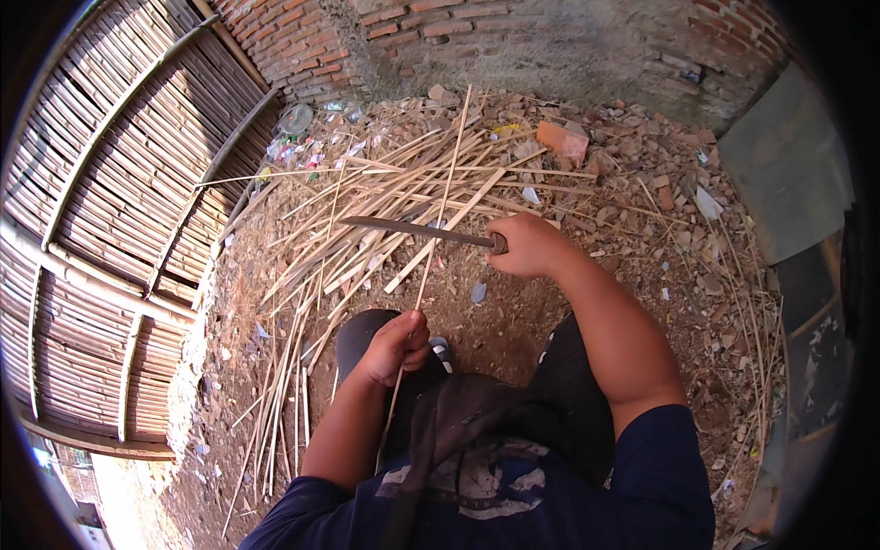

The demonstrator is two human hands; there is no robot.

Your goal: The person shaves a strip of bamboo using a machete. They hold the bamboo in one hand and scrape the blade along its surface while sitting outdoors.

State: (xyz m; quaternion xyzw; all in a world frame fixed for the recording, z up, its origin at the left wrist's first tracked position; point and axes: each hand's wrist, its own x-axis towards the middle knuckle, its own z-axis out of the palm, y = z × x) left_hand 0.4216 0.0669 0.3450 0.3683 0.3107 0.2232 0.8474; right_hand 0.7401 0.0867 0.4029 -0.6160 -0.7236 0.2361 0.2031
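My left hand (398,346) is closed round a long thin bamboo strip (446,194), which runs from near my lap up and away over the pile. In my right hand (529,246) is the handle of a long knife (417,228), its narrow dark blade pointing left. The blade crosses the strip partway along; whether the two touch I cannot tell. Beyond both hands lies a heap of split bamboo strips (376,197) on the ground, some of them trailing toward me along my left side.
A bamboo slat wall (110,183) stands on the left, and a brick wall (458,37) closes the far side. Rubble, plastic litter and an orange brick (563,141) lie behind the heap. Grey panels (784,165) lean at the right. My knees are bent close below my hands.
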